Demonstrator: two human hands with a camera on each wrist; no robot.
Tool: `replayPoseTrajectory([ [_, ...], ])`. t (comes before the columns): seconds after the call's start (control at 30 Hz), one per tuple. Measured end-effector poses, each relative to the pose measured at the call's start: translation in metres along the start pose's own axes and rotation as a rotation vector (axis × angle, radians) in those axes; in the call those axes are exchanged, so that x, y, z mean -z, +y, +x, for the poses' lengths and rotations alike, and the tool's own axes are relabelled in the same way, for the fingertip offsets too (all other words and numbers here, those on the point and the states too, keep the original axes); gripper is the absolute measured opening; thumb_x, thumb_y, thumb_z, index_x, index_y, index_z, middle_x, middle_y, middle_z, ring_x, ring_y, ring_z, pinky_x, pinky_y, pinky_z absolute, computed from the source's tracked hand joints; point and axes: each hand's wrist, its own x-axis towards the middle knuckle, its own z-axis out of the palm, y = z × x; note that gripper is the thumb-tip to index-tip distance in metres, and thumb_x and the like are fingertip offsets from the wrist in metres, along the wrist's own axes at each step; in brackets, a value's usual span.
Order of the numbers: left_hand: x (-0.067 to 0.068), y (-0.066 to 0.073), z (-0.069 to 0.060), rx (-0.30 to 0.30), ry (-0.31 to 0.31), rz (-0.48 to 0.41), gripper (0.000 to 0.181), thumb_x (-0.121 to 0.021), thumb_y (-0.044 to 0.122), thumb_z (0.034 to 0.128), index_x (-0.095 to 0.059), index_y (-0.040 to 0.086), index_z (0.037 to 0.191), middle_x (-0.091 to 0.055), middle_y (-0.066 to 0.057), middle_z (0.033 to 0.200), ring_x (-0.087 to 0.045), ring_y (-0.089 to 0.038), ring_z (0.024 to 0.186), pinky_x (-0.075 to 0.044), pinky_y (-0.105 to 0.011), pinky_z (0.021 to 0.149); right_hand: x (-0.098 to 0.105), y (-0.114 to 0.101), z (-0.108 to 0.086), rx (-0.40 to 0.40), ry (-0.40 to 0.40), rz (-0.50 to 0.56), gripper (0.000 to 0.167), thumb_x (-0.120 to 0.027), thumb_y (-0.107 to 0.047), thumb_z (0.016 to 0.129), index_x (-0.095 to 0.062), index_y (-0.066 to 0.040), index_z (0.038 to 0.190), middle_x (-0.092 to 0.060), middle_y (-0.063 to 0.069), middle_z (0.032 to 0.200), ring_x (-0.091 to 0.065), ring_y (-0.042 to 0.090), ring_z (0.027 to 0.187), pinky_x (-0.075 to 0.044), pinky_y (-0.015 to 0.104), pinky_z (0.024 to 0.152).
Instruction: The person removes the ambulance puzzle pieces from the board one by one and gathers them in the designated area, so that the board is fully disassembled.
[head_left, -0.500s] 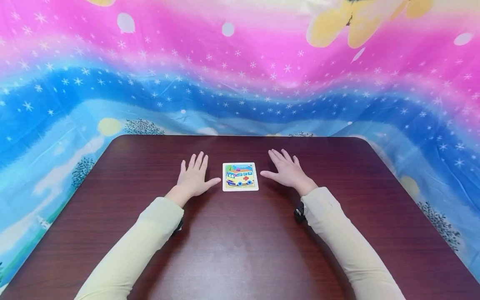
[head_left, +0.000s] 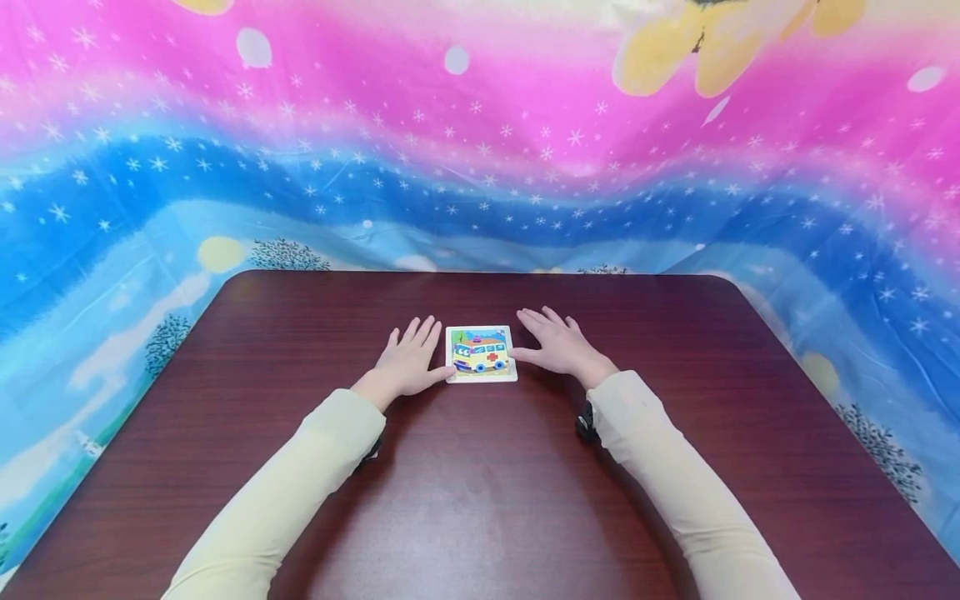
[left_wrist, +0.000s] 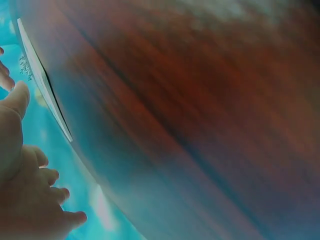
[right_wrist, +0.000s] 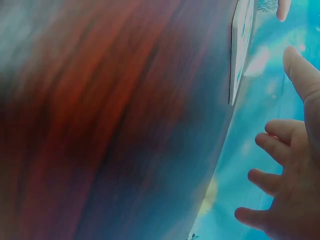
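A square white-edged picture board (head_left: 482, 354) with a cartoon ambulance on it lies flat on the dark wooden table. At its left side is my left hand (head_left: 408, 360), fingers spread, the thumb reaching over the board's lower left edge in the head view. Opposite it, my right hand (head_left: 561, 346) has its fingers extended, with the thumb at the right edge. The left wrist view shows the board (left_wrist: 45, 82) edge-on, apart from the left hand (left_wrist: 30, 185). A gap also separates the board (right_wrist: 241, 50) from the right hand (right_wrist: 292, 175) in the right wrist view.
The brown table (head_left: 480, 500) has rounded far corners. Behind it and along its sides hangs a pink and blue patterned cloth (head_left: 480, 150). A dark wrist device (head_left: 587, 422) shows under the right sleeve.
Both hands have moved inward toward the board, left hand to the right and right hand to the left. The board has stayed in place.
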Motion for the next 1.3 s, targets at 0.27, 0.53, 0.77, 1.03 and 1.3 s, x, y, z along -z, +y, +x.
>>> replayPoseTrajectory([
  [0.27, -0.006, 0.002, 0.005, -0.067, -0.088, 0.029, 0.077, -0.045, 0.049, 0.0928, -0.015, 0.003, 0.147, -0.01, -0.013, 0.152, -0.007, -0.03, 0.138, -0.009, -0.053, 0.108, -0.005, -0.007, 0.004, 0.041, -0.136, 0.033, 0.079, -0.056, -0.053, 0.085, -0.027, -0.012, 0.146, -0.023, 0.008, 0.15, -0.01, 0.033, 0.137, -0.011, 0.061, 0.104],
  [0.53, -0.005, 0.005, 0.006, -0.116, -0.155, 0.036, 0.07, -0.043, 0.045, 0.095, -0.019, 0.005, 0.147, -0.016, -0.01, 0.151, -0.01, -0.028, 0.138, -0.012, -0.051, 0.109, -0.006, -0.011, 0.004, 0.06, -0.21, 0.026, 0.071, -0.059, -0.046, 0.087, -0.032, -0.013, 0.144, -0.025, 0.007, 0.149, -0.011, 0.033, 0.137, -0.013, 0.059, 0.105],
  [0.77, -0.002, 0.005, 0.004, -0.128, -0.171, 0.034, 0.069, -0.045, 0.044, 0.0948, -0.02, 0.005, 0.146, -0.018, -0.011, 0.151, -0.01, -0.029, 0.138, -0.012, -0.05, 0.109, -0.005, -0.014, 0.002, 0.06, -0.221, 0.022, 0.068, -0.06, -0.04, 0.088, -0.033, -0.012, 0.144, -0.026, 0.008, 0.148, -0.013, 0.033, 0.136, -0.015, 0.057, 0.106],
  [1.03, -0.001, 0.006, 0.002, -0.152, -0.179, 0.04, 0.069, -0.047, 0.043, 0.094, -0.023, 0.004, 0.146, -0.02, -0.011, 0.15, -0.011, -0.029, 0.137, -0.012, -0.049, 0.11, -0.006, -0.015, -0.003, 0.083, -0.208, 0.003, 0.069, -0.062, -0.04, 0.087, -0.036, -0.01, 0.142, -0.029, 0.01, 0.147, -0.016, 0.033, 0.136, -0.017, 0.057, 0.105],
  [1.3, -0.003, 0.008, -0.005, -0.185, -0.172, 0.045, 0.069, -0.047, 0.044, 0.0936, -0.025, 0.004, 0.145, -0.021, -0.011, 0.149, -0.014, -0.028, 0.137, -0.013, -0.048, 0.11, -0.005, -0.014, -0.011, 0.107, -0.214, -0.03, 0.069, -0.063, -0.04, 0.086, -0.037, -0.009, 0.142, -0.031, 0.01, 0.146, -0.018, 0.034, 0.135, -0.018, 0.058, 0.105],
])
